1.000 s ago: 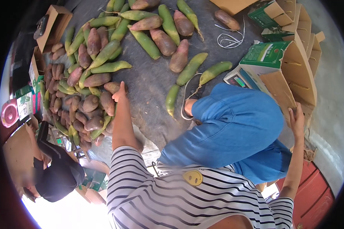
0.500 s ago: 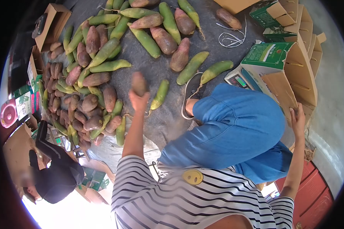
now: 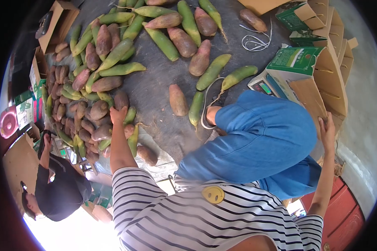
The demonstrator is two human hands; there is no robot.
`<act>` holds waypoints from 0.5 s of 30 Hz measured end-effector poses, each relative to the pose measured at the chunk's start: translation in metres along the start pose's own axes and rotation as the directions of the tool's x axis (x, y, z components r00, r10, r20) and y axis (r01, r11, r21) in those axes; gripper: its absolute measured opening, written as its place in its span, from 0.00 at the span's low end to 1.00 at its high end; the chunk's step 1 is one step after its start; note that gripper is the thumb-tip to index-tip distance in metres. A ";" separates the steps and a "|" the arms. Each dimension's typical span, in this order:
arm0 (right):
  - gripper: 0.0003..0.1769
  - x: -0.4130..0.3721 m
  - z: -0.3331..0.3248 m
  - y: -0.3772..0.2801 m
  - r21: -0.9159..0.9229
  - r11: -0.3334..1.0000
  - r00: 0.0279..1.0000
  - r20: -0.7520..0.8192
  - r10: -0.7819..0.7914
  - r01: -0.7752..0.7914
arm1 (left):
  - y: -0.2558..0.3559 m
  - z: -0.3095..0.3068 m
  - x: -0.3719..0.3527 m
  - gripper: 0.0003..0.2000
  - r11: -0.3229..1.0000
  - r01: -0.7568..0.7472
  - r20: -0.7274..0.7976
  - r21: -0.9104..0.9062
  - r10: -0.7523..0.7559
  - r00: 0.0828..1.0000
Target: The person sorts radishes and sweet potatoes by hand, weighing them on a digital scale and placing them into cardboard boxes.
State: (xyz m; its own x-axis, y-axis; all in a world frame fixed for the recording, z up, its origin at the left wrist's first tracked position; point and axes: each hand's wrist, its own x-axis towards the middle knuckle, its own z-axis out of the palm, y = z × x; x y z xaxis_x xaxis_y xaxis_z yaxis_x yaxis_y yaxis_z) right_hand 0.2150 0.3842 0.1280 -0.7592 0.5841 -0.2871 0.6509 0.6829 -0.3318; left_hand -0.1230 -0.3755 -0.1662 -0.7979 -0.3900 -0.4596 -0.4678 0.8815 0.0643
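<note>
My left hand (image 3: 118,114) reaches to the pile, its fingers closed around the lower end of a dark red-skinned radish (image 3: 121,99). Other red and green radishes lie close around it. A single red radish (image 3: 178,100) rests on the dark sheet to the right, beside a green radish (image 3: 195,109) near my shoe. At the right, my right hand (image 3: 326,126) grips the edge of an open cardboard box (image 3: 332,83) with green printing. Beside that box sits a scale with a lit display (image 3: 265,88).
A large heap of radishes (image 3: 92,111) spreads over the left of the dark sheet (image 3: 155,88). More cardboard boxes (image 3: 318,16) stand at the upper right. White string (image 3: 255,44) lies on the sheet. Another person (image 3: 60,184) works at the lower left.
My left hand has let go of a red radish, now lying farther right, and moved left onto another. The nearby green radish has shifted toward my shoe. My right hand stays on the box.
</note>
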 end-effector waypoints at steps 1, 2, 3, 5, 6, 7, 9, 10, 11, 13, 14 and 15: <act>0.15 0.001 -0.001 0.003 -0.015 1.000 1.000 -0.008 -0.006 0.006 | 0.018 -0.009 -0.012 0.46 0.998 0.043 0.016 0.054 -0.044 0.999; 0.15 0.002 0.000 0.006 -0.027 1.000 1.000 -0.010 -0.013 0.012 | 0.033 -0.014 -0.024 0.46 0.990 0.089 0.028 0.111 -0.092 0.995; 0.15 0.002 0.001 0.009 -0.037 0.999 1.000 -0.010 -0.023 0.022 | 0.039 -0.008 -0.024 0.45 0.979 0.108 0.046 0.175 -0.117 0.992; 0.15 0.003 0.002 0.012 -0.042 0.998 0.999 -0.017 -0.044 0.043 | 0.055 -0.005 -0.040 0.43 0.971 0.156 -0.038 0.182 -0.152 0.988; 0.15 0.003 0.001 0.013 -0.044 0.998 0.998 -0.026 -0.055 0.053 | 0.064 -0.005 -0.044 0.42 0.968 0.177 -0.080 0.180 -0.164 0.983; 0.15 0.004 0.001 0.014 -0.033 0.998 0.999 -0.023 -0.049 0.048 | 0.064 -0.002 -0.041 0.41 0.981 0.134 -0.102 0.144 -0.120 0.988; 0.15 0.003 0.002 0.011 -0.013 0.999 0.999 -0.010 -0.037 0.037 | 0.059 0.009 -0.044 0.39 0.996 0.048 -0.145 0.077 -0.037 0.989; 0.15 0.003 0.000 0.008 -0.028 0.999 1.000 -0.007 -0.029 0.029 | 0.058 0.014 -0.048 0.38 0.997 -0.047 -0.150 0.062 0.056 0.987; 0.15 0.002 -0.001 0.004 -0.041 0.999 1.000 0.000 -0.020 0.020 | 0.056 0.020 -0.055 0.38 0.989 -0.141 -0.156 0.050 0.147 0.977; 0.15 0.003 0.000 0.000 -0.054 0.998 0.999 -0.013 -0.032 0.031 | 0.061 0.021 -0.082 0.36 0.951 -0.309 -0.053 0.000 0.308 0.950; 0.15 0.002 0.002 0.000 -0.057 0.997 0.998 -0.036 -0.052 0.049 | 0.068 0.021 -0.101 0.35 0.923 -0.381 0.056 -0.050 0.383 0.922; 0.15 0.001 0.003 0.000 -0.062 0.996 0.996 -0.059 -0.070 0.066 | 0.063 0.037 -0.116 0.34 0.865 -0.489 0.144 -0.115 0.501 0.853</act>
State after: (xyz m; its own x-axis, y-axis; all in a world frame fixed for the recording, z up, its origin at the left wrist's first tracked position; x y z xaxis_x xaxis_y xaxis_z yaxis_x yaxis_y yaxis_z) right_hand 0.2148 0.3834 0.1246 -0.8014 0.5603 -0.2094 0.5981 0.7458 -0.2935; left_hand -0.0454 -0.2648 -0.1417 -0.8605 0.1475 -0.4877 -0.0583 0.9224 0.3818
